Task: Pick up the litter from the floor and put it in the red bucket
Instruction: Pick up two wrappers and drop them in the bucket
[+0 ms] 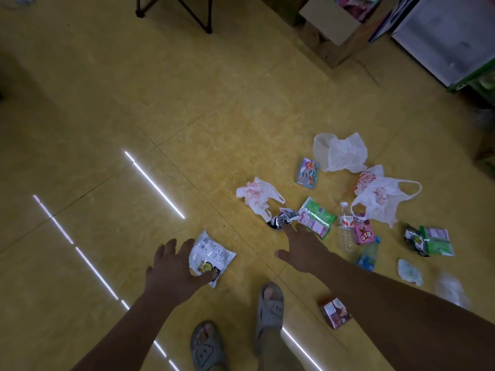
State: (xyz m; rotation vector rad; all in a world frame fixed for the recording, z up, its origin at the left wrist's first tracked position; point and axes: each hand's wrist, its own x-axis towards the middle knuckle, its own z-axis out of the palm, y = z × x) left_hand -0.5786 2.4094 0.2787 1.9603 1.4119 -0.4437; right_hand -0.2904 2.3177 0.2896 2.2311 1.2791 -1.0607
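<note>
Litter lies scattered on the yellow tiled floor. My left hand [174, 266] reaches down over a silver snack packet [211, 254], fingers spread, thumb at the packet's lower edge. My right hand [301, 247] stretches out with straight fingers toward a crumpled black-and-white wrapper [282, 218] and a green packet [316, 216]. Beyond lie white plastic bags [340, 153], a printed bag [257, 194], a clear bottle [345, 231] and a pink packet [363, 231]. No red bucket is in view.
More wrappers lie at right: a green-and-black packet [428, 241], a blue packet [368, 255], a small red box [334, 313]. My sandalled feet [269, 303] stand below. Black chair legs [198, 20], a cardboard box [332, 20] and a shelf unit [450, 36] stand at the back.
</note>
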